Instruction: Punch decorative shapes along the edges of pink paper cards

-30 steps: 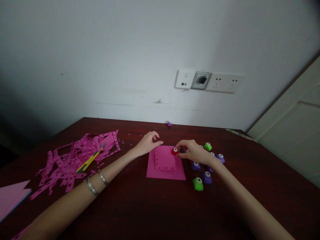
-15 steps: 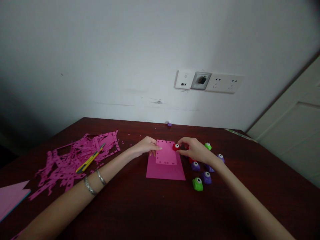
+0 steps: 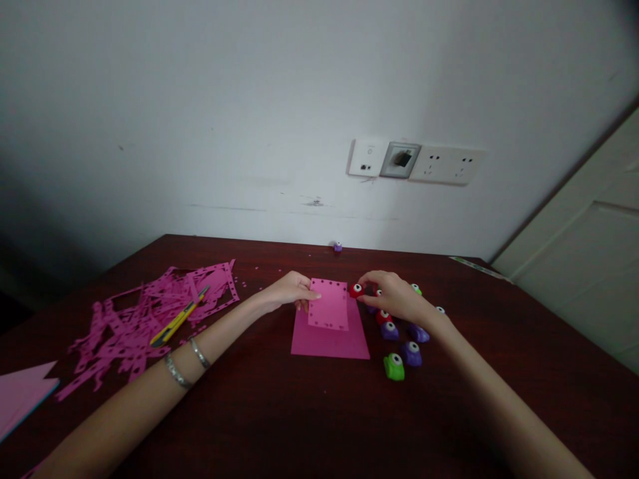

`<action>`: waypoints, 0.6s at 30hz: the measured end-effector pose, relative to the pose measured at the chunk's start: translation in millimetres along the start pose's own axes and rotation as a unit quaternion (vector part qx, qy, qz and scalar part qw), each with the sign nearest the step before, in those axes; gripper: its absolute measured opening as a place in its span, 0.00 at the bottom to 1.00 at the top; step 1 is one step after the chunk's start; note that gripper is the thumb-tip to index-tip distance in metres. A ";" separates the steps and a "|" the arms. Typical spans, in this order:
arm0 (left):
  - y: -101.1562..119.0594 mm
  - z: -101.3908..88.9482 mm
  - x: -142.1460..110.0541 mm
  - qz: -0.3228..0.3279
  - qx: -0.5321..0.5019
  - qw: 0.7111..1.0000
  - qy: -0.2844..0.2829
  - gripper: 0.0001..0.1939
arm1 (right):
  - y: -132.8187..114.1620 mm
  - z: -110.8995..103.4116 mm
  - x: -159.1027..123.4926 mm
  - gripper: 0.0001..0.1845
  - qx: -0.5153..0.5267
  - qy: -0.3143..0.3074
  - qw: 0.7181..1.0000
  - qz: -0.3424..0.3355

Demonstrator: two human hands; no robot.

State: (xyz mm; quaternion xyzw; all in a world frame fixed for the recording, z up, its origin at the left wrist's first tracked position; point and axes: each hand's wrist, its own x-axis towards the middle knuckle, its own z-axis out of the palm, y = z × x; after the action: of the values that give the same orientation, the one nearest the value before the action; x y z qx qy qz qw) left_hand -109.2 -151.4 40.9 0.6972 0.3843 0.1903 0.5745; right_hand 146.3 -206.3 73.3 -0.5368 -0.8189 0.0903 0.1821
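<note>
My left hand (image 3: 293,291) pinches the left edge of a small pink paper card (image 3: 328,306), thumb on top. Punched holes run along the card's edges. Beneath it, a larger, darker pink sheet (image 3: 329,344) lies on the table. Between thumb and fingers of my right hand (image 3: 388,293) is a red craft punch (image 3: 356,290) with a white and black round top, just off the card's upper right edge. Under and around that hand stand more punches, among them a red one (image 3: 383,317), purple ones (image 3: 389,330) and a green one (image 3: 394,367); my hand partly hides some.
Pink paper offcuts (image 3: 124,326) are heaped at left, with a yellow utility knife (image 3: 178,319) on them. Pink sheets (image 3: 24,396) lie at the left edge. A lone purple punch (image 3: 338,247) stands near the wall, below the sockets (image 3: 446,165). A ruler-like strip (image 3: 479,267) lies far right.
The red punch has moved off the card's right edge, slightly to the right. A hole now shows on that edge near the top. The card has shifted slightly left.
</note>
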 end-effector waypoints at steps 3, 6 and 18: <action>0.3 0.1 -0.3 -0.003 0.006 1.000 -0.003 0.12 | 6.7 -1.9 -0.3 0.11 -0.003 0.010 1.000 0.002; -0.5 1.1 -0.5 -0.008 0.012 1.000 -0.007 0.12 | 13.2 -4.0 -0.4 0.11 -0.006 0.014 1.000 0.018; -2.4 20.3 -2.8 -0.054 0.073 0.996 0.014 0.13 | 51.7 -3.4 17.7 0.15 -0.036 0.033 0.984 0.170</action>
State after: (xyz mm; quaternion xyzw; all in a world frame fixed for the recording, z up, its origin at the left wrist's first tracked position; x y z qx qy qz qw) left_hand -97.4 -166.6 33.7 0.7129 0.4421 0.1398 0.5261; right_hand 185.1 -169.2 62.2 -0.6774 -0.7116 0.0725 0.1719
